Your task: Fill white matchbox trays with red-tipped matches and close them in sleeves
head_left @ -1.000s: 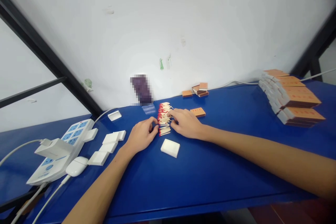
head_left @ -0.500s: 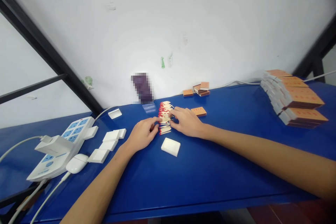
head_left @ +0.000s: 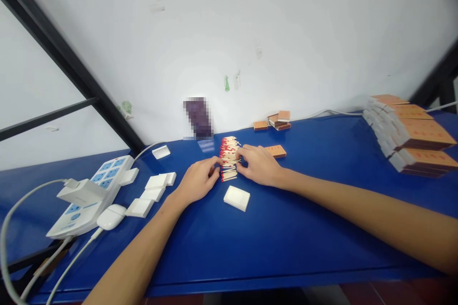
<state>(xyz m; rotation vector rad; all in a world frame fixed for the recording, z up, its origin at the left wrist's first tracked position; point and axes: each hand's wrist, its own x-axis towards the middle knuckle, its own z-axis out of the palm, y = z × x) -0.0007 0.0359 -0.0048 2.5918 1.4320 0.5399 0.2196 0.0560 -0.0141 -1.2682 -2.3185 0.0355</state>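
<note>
A pile of red-tipped matches (head_left: 228, 157) lies on the blue table (head_left: 286, 228) near the wall. My left hand (head_left: 198, 182) rests at the pile's left side, fingers curled and pinched on matches at its edge. From the right, my right hand (head_left: 258, 165) meets the pile with fingertips closed on several matches. A white matchbox tray (head_left: 236, 198) lies just in front of the pile. An orange matchbox sleeve (head_left: 276, 151) sits behind my right hand.
Several white trays (head_left: 150, 194) lie at the left beside a white and blue power strip (head_left: 88, 193) with cables and a white earbud case (head_left: 110, 217). Stacked orange matchboxes (head_left: 411, 133) stand far right. A few more boxes (head_left: 277, 122) lie by the wall.
Both hands stay at the match pile; the fingers have shifted slightly on the matches. The view has drifted a little, so everything sits slightly further right.
</note>
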